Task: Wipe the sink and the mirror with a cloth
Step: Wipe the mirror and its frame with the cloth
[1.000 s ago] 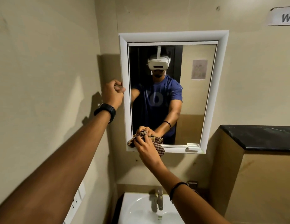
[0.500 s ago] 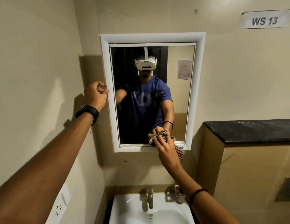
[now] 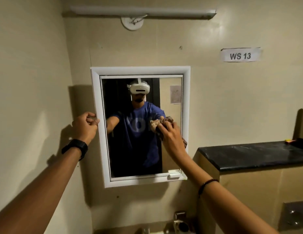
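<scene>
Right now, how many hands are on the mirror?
2. The left hand grips the mirror at its left frame edge, mid-height. The right hand presses the cloth on the glass near the right edge. Reflected hands not counted; none hidden.

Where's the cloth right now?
In the head view, the cloth is bunched in the right hand, pressed against the right side of the mirror at about mid-height, just inside its white frame.

A tube light (image 3: 144,13) runs along the far wall at the top. A paper label (image 3: 240,55) reading "WS 13" hangs at right, above a black counter (image 3: 257,154).
</scene>
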